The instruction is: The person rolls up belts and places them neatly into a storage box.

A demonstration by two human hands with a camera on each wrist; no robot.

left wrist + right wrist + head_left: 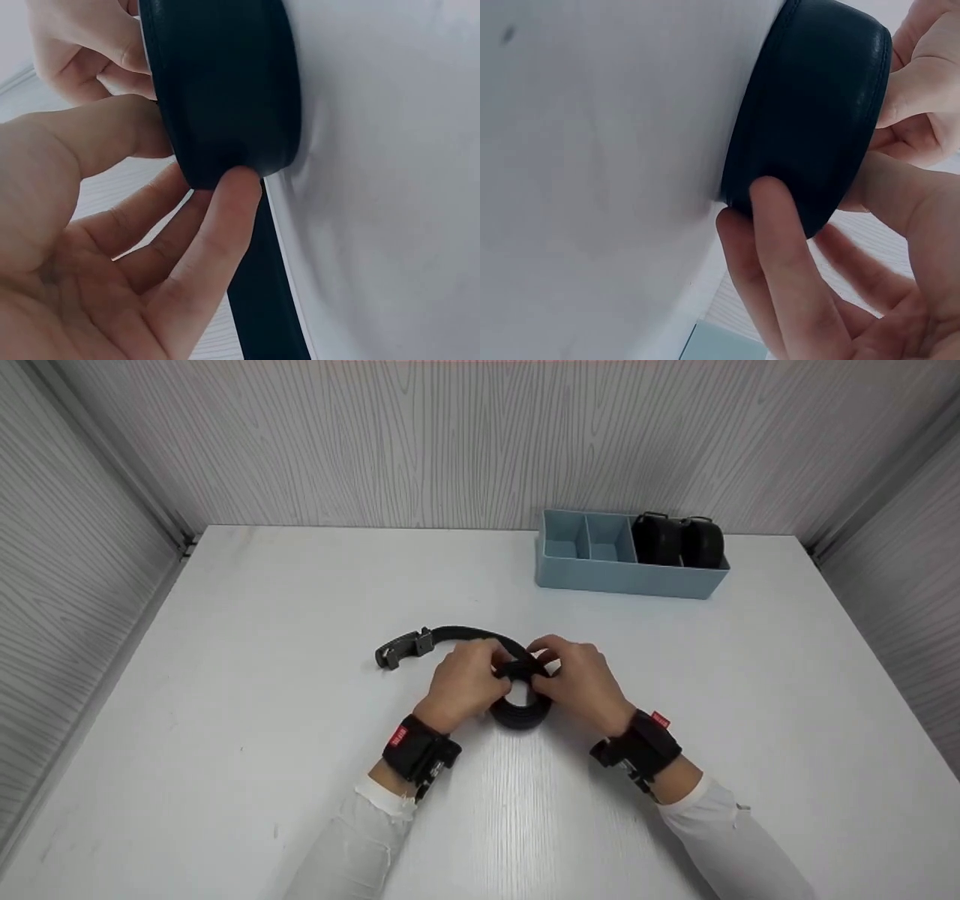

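A black belt [520, 717] stands on its edge on the white table, most of it wound into a round coil. Its loose end curves off to the left and finishes in a metal buckle [405, 648]. My left hand [466, 679] pinches the coil's left side, thumb at the inner opening and fingers on the outside. On the opposite side my right hand [583, 682] grips the coil the same way. In the right wrist view the coiled belt [817, 112] shows a smooth outer face with a fingertip pressed on it. The left wrist view shows the belt's loose strap [264, 292] leading away.
Toward the back right stands a blue divided box [630, 579]. Two rolled black belts [658, 540] sit in its right compartments, and its two left compartments show bare floors. Grey wood-grain panels [360, 442] border the table at the back and sides.
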